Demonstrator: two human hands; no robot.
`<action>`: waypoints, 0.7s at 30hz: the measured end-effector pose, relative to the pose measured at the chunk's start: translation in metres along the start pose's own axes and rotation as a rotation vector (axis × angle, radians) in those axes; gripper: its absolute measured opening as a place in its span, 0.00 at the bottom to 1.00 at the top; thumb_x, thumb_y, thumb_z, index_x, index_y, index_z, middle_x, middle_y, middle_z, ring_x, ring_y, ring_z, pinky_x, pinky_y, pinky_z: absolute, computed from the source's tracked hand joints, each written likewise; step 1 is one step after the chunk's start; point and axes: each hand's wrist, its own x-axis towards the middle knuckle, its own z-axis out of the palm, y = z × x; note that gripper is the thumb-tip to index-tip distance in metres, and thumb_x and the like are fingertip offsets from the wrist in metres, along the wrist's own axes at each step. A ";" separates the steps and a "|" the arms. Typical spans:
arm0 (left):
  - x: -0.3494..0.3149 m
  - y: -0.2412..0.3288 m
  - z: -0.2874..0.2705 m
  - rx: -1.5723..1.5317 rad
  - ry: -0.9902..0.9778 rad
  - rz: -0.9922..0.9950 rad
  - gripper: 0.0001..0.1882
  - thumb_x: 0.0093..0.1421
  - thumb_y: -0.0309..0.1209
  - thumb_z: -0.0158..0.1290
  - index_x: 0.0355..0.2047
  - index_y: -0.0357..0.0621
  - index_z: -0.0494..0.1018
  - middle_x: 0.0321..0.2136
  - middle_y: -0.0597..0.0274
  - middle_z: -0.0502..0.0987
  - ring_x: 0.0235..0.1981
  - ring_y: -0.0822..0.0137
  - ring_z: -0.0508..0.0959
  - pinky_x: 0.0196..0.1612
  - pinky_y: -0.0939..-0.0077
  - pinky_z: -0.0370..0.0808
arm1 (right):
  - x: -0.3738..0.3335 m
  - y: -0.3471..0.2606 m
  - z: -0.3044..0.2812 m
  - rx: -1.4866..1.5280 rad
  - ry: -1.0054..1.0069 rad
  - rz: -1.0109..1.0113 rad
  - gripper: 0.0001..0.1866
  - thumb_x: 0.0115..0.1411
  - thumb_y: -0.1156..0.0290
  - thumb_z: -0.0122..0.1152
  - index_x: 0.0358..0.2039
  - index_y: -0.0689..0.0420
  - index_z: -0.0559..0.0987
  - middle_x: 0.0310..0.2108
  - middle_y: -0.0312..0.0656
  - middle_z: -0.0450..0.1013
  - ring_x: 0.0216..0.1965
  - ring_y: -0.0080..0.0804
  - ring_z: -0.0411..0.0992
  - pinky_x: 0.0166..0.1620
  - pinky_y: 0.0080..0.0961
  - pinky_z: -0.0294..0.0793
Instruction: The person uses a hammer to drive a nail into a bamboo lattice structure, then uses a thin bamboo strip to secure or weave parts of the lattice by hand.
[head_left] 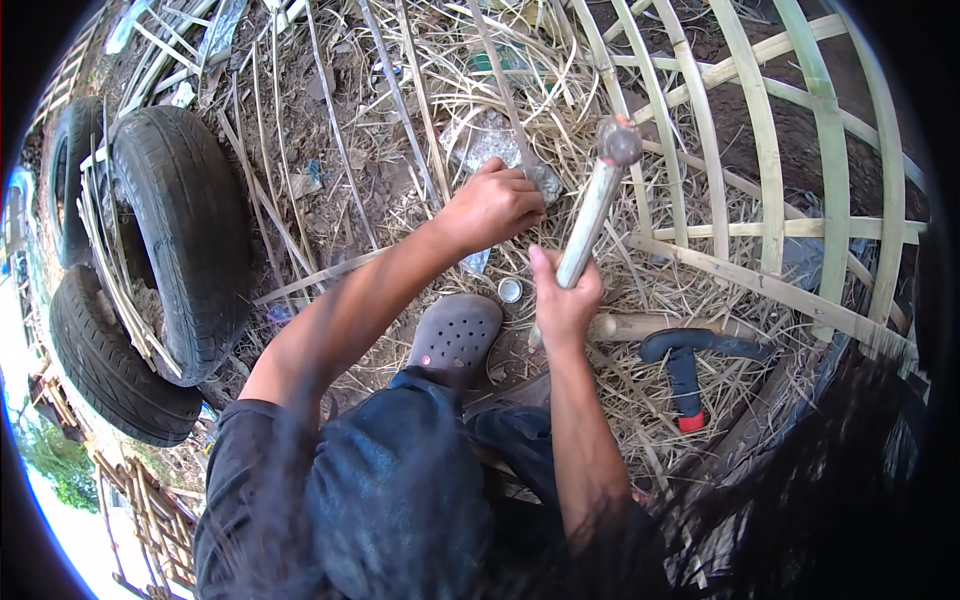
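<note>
My right hand (569,297) is wrapped round the pale wooden handle of a hammer (590,220). The hammer stands upright with its rounded, rusty metal head (619,142) raised. My left hand (495,205) is closed, its fingers curled together beside a grey stone (544,184); what they hold, if anything, is hidden. A larger pale stone block (487,140) lies just beyond that hand. Between my two hands, on the ground, sits a small round white tin or lid (510,290).
Old tyres (185,240) are stacked at the left. A woven bamboo lattice (770,180) spreads over the right side. Near my right forearm lie a black-handled tool with a red end (685,375) and a bamboo piece (640,327). Shavings (640,400) litter the ground around my grey clog (455,330).
</note>
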 end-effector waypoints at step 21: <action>-0.002 -0.006 -0.002 -0.034 0.035 0.053 0.12 0.42 0.34 0.63 0.28 0.49 0.74 0.24 0.69 0.73 0.31 0.67 0.74 0.38 0.72 0.66 | 0.039 -0.002 0.013 -0.027 0.002 0.034 0.11 0.52 0.75 0.68 0.30 0.65 0.75 0.24 0.40 0.76 0.24 0.23 0.71 0.31 0.25 0.71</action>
